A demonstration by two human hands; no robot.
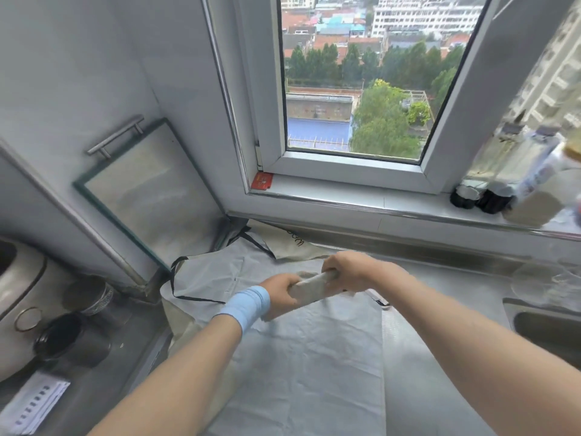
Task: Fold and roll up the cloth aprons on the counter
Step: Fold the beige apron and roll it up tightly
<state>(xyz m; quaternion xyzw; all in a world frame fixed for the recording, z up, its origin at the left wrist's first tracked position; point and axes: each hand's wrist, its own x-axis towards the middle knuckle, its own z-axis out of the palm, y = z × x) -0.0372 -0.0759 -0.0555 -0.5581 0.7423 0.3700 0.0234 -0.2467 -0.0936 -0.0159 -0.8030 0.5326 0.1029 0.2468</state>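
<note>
Apron roll [314,286] gripped at both ends by left hand [281,294] and right hand [349,269].

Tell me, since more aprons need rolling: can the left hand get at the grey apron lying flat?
Probably yes. The grey apron lies uncovered just beside the left hand, though that hand now holds the rolled apron.

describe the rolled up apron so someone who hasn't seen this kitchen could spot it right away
Start at the open window and drop down to the steel counter below its sill. Over the middle of the counter both hands meet: the left hand, with a blue wristband, and the right hand each hold one end of the rolled apron. It is the only tight pale roll; the other aprons lie spread flat.
</note>
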